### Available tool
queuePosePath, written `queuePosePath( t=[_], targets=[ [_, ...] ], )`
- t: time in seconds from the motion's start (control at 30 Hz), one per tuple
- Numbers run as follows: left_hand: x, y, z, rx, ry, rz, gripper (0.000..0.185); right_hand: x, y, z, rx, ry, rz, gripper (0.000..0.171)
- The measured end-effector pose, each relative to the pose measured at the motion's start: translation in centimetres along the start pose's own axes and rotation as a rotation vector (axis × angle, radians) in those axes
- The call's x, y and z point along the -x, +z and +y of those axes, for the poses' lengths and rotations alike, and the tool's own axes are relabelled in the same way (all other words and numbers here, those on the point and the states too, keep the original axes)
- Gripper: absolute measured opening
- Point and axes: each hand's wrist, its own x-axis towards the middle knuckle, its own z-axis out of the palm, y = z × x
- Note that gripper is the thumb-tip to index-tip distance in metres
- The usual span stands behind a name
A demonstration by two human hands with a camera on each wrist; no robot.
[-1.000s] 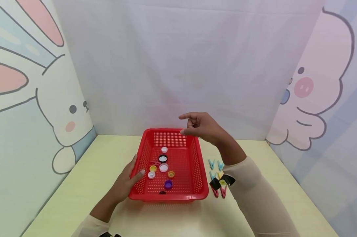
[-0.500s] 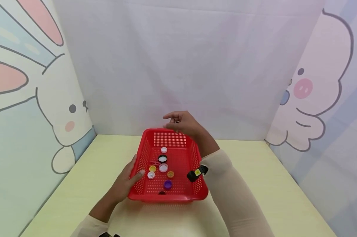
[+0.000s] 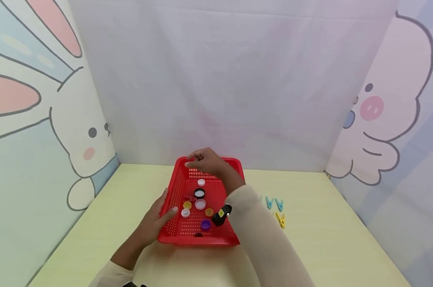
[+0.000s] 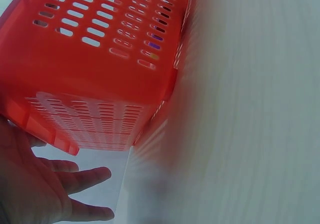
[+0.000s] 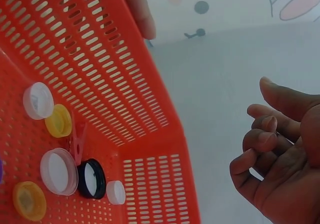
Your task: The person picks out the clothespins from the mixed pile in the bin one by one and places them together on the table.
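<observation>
Red basket (image 3: 216, 191) sat near the middle of the pale yellow bench (image 3: 327, 247), its perforated walls and floor plain in all three views; the left hand (image 3: 155, 221) rested flat against its left wall with the fingers straight and relaxed, its grip released, the fingertips at the rim near the front corner; in the left wrist view the left hand (image 4: 45, 189) lay spread on the bench just beside the basket's base (image 4: 95, 73). The right hand (image 3: 205, 161) hovered over the far left corner of the basket, fingers loosely curled and empty, its grip holding nothing; the right wrist view showed the right hand (image 5: 280, 154) curled above and outside the far wall, touching nothing. On the basket floor lay several bottle caps: a small white cap (image 5: 116, 192), a black-rimmed cap (image 5: 91, 178), a large white cap (image 5: 58, 171), two yellow caps (image 5: 59, 121), another white cap (image 5: 38, 100) and a purple cap (image 3: 205, 224); a red clothespin (image 5: 78, 143) lay among them. Right of the basket, well apart on the bench, lay two blue clothespins (image 3: 274, 203) and a yellow clothespin (image 3: 281, 220).
</observation>
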Motion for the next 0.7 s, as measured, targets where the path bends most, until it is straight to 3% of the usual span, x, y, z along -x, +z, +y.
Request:
queuePosePath(
  t=[0.3, 0.7],
  targets=[
    [0.0, 0.0, 0.0, -0.009, 0.012, -0.004, 0.106, -0.8, 1.2, 2.1, 0.136, 0.043, 0.010, 0.047],
    [-0.1, 0.1, -0.2, 0.004, 0.021, -0.012, 0.104, -1.5, 3.1, 5.0, 0.299, 0.095, -0.045, 0.024]
  ],
)
